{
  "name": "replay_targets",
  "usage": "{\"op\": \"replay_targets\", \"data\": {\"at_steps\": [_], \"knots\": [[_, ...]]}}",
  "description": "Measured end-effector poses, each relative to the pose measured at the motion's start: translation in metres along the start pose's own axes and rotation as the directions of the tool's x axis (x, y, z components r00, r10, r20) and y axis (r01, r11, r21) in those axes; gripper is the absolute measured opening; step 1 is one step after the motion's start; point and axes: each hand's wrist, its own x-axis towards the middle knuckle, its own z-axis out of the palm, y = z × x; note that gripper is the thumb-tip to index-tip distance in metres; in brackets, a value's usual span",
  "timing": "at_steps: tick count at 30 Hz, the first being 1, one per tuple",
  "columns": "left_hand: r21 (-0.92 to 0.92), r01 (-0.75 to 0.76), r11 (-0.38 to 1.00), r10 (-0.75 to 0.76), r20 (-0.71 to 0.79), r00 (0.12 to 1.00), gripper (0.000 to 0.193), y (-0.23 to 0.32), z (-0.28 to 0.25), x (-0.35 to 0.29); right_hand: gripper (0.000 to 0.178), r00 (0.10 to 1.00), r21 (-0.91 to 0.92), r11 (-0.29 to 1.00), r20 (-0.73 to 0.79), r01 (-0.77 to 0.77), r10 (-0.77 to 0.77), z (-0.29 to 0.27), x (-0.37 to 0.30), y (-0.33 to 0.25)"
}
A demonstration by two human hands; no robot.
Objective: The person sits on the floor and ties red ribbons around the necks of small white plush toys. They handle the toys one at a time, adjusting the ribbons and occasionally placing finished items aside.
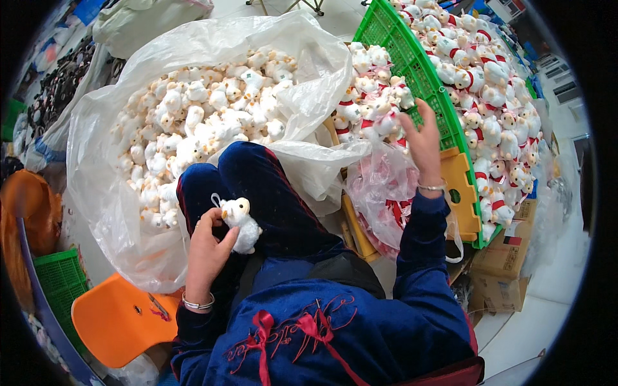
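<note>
My left hand (207, 249) holds a small white plush toy (246, 233) with a cream face and a white hanging loop, just above my lap. Its fingers and thumb close round the toy's side. Farther right, my right hand (425, 145) is raised with its fingers apart and nothing between them. It is beside a heap of white plush toys with red and pink ribbons (370, 96), close to the wall of a green plastic crate (421, 67). Below that hand lies a clear bag (380, 177) with red and pink pieces inside.
A large translucent plastic bag (96, 193) full of plain white plush toys (206, 109) spreads before my knees. More ribboned toys (496, 96) fill the green crate at right, above cardboard boxes (505, 254). An orange chair (122, 321) and a green basket (59, 283) stand at left.
</note>
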Motion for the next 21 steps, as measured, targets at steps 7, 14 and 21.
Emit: {"op": "replay_targets", "data": {"at_steps": [7,14,21], "knots": [[0.156,-0.094,0.983,0.101,-0.035,0.994,0.087,-0.006,0.031,-0.005,0.026,0.833,0.123,0.94,0.509,-0.318,0.215,-0.01,-0.081,0.015],[0.212,-0.042,0.976,0.071,-0.128,0.989,0.083,0.007,0.042,-0.006,0.029,0.541,-0.432,0.811,0.604,-0.394,0.585,-0.078,-0.15,0.107],[-0.761,-0.012,0.648,0.117,0.083,0.99,0.067,-0.003,0.038,0.005,0.033,0.768,-0.471,0.822,0.379,-0.32,0.517,-0.045,-0.232,0.184]]}}
